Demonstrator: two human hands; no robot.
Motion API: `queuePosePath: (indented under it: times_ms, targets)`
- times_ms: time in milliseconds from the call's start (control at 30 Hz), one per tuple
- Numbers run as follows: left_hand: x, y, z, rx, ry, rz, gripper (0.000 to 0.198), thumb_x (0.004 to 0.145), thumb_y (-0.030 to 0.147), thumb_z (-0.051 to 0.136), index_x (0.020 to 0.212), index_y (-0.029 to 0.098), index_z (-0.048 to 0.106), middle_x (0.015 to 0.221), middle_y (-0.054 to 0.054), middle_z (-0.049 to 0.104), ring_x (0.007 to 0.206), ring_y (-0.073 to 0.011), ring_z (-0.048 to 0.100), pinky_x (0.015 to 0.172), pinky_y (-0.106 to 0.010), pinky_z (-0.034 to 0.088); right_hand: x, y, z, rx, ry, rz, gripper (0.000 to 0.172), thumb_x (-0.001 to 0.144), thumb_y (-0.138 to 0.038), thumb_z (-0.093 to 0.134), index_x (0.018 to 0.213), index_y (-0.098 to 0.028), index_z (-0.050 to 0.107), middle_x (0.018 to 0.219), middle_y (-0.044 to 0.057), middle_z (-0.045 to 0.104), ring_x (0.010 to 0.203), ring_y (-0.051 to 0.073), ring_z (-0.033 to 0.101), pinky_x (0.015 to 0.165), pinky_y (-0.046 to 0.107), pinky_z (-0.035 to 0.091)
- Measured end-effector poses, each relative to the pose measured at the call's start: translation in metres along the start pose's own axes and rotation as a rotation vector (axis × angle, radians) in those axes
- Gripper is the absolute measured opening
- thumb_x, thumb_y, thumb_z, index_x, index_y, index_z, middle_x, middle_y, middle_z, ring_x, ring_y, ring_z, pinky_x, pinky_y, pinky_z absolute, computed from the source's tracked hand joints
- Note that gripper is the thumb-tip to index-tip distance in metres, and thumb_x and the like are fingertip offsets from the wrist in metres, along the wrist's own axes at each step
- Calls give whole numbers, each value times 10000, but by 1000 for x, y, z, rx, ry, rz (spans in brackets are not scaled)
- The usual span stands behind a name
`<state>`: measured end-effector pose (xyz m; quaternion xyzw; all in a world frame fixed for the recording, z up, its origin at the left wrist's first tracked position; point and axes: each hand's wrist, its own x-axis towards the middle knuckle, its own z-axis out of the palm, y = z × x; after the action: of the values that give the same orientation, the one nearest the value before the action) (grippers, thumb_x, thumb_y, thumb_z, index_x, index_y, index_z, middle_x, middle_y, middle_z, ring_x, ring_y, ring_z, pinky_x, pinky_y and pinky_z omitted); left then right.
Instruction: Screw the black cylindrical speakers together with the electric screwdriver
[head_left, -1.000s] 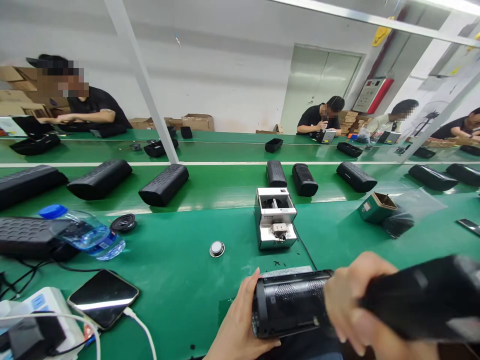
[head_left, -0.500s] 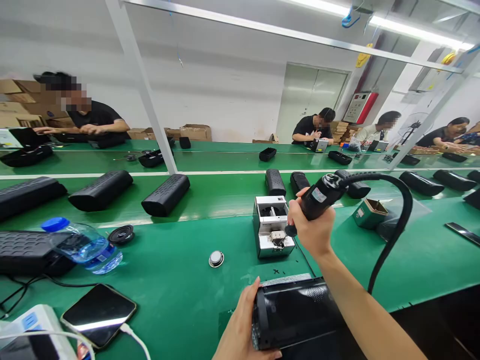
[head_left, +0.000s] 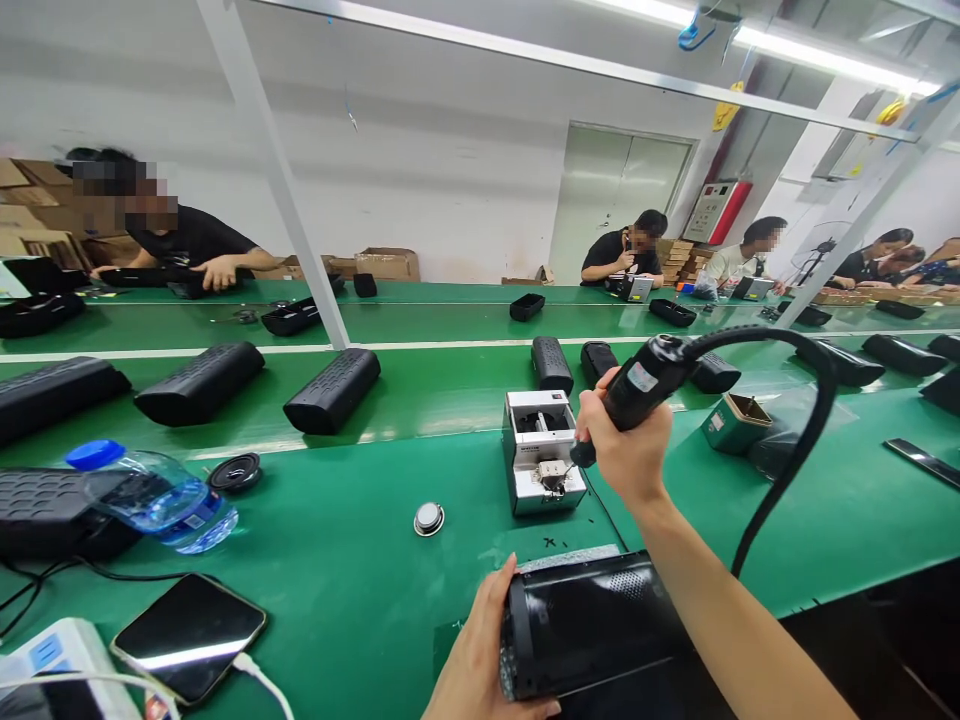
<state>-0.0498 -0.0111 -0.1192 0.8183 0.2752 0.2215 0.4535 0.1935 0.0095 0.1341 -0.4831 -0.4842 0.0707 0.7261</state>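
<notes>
While the left hand (head_left: 480,645) steadies a black cylindrical speaker body (head_left: 592,625) at the counter's near edge, its fingers (head_left: 496,610) curl closed against the underside. The body shows a bare perforated grille, without the ribbed outer covering seen on the speakers farther off. The right hand (head_left: 630,440) is raised, its fingers (head_left: 619,450) closed around an electric screwdriver (head_left: 645,385), whose tip sits just beside the outlet of a metal screw feeder (head_left: 540,455). A black cable (head_left: 799,450) loops from the tool. Compared with a second ago, the screwdriver has left the speaker body and risen to the feeder. Beyond, a round metal part (head_left: 429,519) lies on the green counter (head_left: 337,590), and finished-looking ribbed speakers (head_left: 332,390) stand in a row.
</notes>
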Motion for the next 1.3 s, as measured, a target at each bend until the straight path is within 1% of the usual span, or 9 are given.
queuePosePath:
  times_ms: [200, 500, 600, 733, 833, 933, 1167, 1233, 1300]
  targets:
    - [0, 2, 0, 2, 15, -5, 1470, 646, 221, 1001, 1840, 341, 152, 1897, -188, 302, 1758, -477, 360, 1425, -706, 361, 7, 11, 7, 1, 18, 19, 697, 906, -631, 697, 1168, -42, 433, 815, 26, 494, 621, 50, 500, 556, 150, 460]
    - [-4, 14, -6, 1, 33, -36, 1389, 701, 179, 935, 1833, 380, 157, 1900, -142, 316, 1766, -432, 362, 1444, -697, 329, 3, 7, 3, 46, -58, 53, 679, 910, -624, 687, 1151, -54, 408, 762, 2, 452, 569, 51, 454, 513, 170, 421]
    - [-5, 18, -7, -3, 54, -36, 1380, 713, 144, 918, 1830, 409, 153, 1896, -125, 326, 1766, -419, 365, 1452, -695, 309, -5, -12, -13, 73, -106, 50, 645, 938, -582, 686, 1159, -63, 374, 739, -16, 426, 549, 72, 452, 511, 192, 438]
    - [-6, 23, -9, 1, 58, -24, 1364, 735, 135, 913, 1828, 423, 149, 1879, -124, 357, 1755, -416, 387, 1445, -691, 325, -28, -61, -58, 99, -158, 34, 587, 1004, -469, 693, 1207, -81, 301, 733, -51, 380, 534, 63, 426, 519, 189, 445]
    - [-6, 20, -9, -1, 70, 6, 1347, 769, 151, 912, 1830, 428, 130, 1854, -128, 395, 1726, -411, 437, 1429, -694, 354, -53, -97, -92, 110, -240, 0, 475, 1103, -340, 628, 1170, -81, 237, 745, -57, 367, 535, 36, 412, 525, 151, 429]
    - [-7, 14, -6, 5, 91, 32, 1361, 777, 168, 924, 1836, 420, 107, 1852, -143, 389, 1710, -415, 455, 1420, -697, 364, -78, -118, -112, 91, -326, -38, 342, 1177, -220, 502, 1135, -63, 201, 723, -48, 328, 572, 18, 429, 566, 128, 443]
    - [-10, 14, -8, 21, 91, -4, 1336, 801, 183, 916, 1839, 413, 107, 1847, -139, 401, 1691, -406, 485, 1407, -663, 401, -113, -116, -114, 70, -359, -68, 190, 1186, -117, 426, 1202, -74, 242, 774, -17, 392, 683, -3, 485, 642, 95, 467]
    - [-11, 17, -9, 21, 92, -7, 1358, 792, 206, 932, 1841, 413, 93, 1848, -144, 397, 1687, -415, 489, 1398, -669, 412, -119, -112, -110, 45, -315, -48, 221, 1180, -137, 474, 1206, -69, 265, 794, -11, 415, 699, -7, 501, 665, 91, 473]
    - [-11, 18, -8, 27, 92, -9, 1385, 773, 220, 951, 1840, 415, 90, 1847, -145, 397, 1694, -425, 478, 1400, -673, 408, -122, -106, -103, 22, -222, 29, 345, 1154, -237, 608, 1197, -58, 316, 791, 1, 407, 717, -9, 496, 695, 96, 480]
